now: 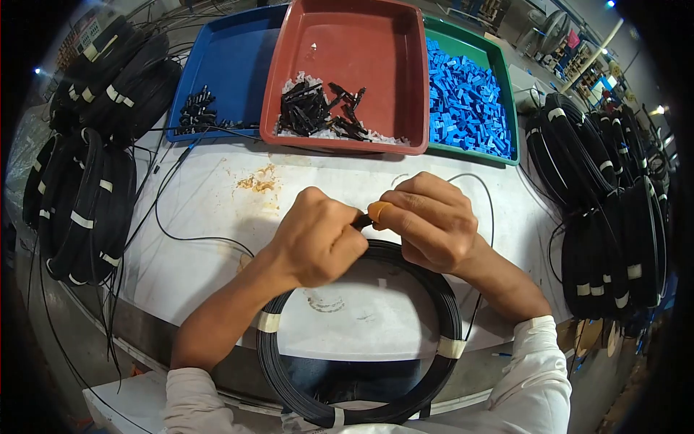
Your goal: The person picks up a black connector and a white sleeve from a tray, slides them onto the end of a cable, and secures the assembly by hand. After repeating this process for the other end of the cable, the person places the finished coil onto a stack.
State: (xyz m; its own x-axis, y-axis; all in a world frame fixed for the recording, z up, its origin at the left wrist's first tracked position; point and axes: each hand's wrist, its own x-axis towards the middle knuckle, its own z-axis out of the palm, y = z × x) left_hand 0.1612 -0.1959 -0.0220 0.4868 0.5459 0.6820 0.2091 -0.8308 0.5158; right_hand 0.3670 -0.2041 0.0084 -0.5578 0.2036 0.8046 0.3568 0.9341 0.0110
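Observation:
My left hand (322,235) is closed in a fist around a small black connector (363,221), most of it hidden by the fingers. From the other side my right hand (432,223) pinches the connector's end, an orange finger cot (377,210) on one fingertip. Just below both hands lies a coil of black cable (269,354), bound with pale tape (451,349). It rests partly on the white table (195,267) and partly overhangs the near edge. A loose cable end (493,231) loops up to the right of my right hand.
At the back, a red tray (347,50) holds black connectors (307,107) and clear pieces. Beside it stand a blue tray (228,58) with black parts and a green tray (515,137) of blue clips (466,101). Taped cable coils hang left (87,210) and right (611,253).

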